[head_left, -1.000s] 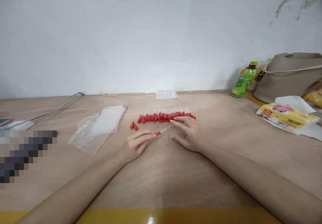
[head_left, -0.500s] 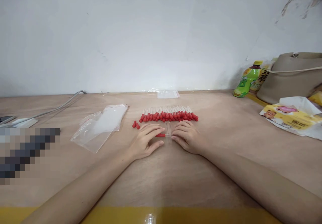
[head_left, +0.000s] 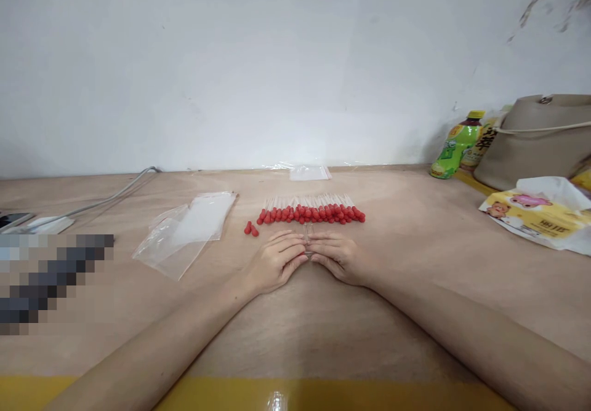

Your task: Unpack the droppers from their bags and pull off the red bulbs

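Observation:
My left hand (head_left: pixel 281 260) is closed, with a sliver of a red rubber bulb (head_left: pixel 303 253) showing at its fingertips. Facing it, my right hand (head_left: pixel 339 256) pinches a thin clear glass tube (head_left: pixel 308 253) that runs into the bulb's side. The fingertips of both hands nearly meet and hide most of this piece. Just beyond them lie loose clear tubes (head_left: pixel 309 231), partly covered by my fingers. Farther back, a row of droppers (head_left: pixel 314 213) lies with red bulbs toward me and pale tips toward the wall. Two loose red bulbs (head_left: pixel 251 229) rest left of the row.
Clear plastic bags (head_left: pixel 184 232) lie to the left, and another small bag (head_left: pixel 309 173) is by the wall. A grey cable (head_left: pixel 111 197) crosses the far left. At right are a green bottle (head_left: pixel 457 146), a beige bag (head_left: pixel 530 146) and a yellow-and-white tissue pack (head_left: pixel 540 214).
My hands have come closer together, drawing slightly toward me. The red bulb and glass tube, visible between them before, are now mostly covered by my fingers.

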Motion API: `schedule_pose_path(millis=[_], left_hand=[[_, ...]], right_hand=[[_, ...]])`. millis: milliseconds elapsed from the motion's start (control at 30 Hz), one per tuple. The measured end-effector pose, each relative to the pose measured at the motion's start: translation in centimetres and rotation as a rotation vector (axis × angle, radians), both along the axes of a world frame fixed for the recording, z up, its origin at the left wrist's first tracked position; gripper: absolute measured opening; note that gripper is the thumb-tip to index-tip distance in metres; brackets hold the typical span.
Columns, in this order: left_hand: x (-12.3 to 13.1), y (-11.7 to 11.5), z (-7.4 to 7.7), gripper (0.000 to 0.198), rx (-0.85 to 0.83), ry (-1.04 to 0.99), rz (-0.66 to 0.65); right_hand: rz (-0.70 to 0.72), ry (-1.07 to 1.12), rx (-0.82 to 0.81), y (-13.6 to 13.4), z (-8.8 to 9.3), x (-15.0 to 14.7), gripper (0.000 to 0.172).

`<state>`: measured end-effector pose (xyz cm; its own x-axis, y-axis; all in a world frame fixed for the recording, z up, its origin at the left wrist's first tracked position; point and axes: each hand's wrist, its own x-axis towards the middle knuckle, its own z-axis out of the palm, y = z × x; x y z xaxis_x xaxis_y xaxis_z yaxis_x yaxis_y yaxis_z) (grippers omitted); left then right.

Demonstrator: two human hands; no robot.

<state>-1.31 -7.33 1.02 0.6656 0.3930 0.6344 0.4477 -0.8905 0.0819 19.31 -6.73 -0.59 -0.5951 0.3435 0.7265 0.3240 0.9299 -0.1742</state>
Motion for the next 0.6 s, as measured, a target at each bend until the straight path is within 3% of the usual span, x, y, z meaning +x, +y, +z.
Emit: schedule_pose_path(millis=[300,600], left_hand=[[-0.19,-0.63,0.58,0.017,-0.069,0.127,-0.007],[-0.55,-0.97,0.91,0.021,-0.155,0.156,-0.021]], right_hand=[[0.033,-0.060,0.015,-0.74,0.23,0.32,0.017],[-0.019,-0.096,0.190,-1.05,0.30,0.46,0.017]])
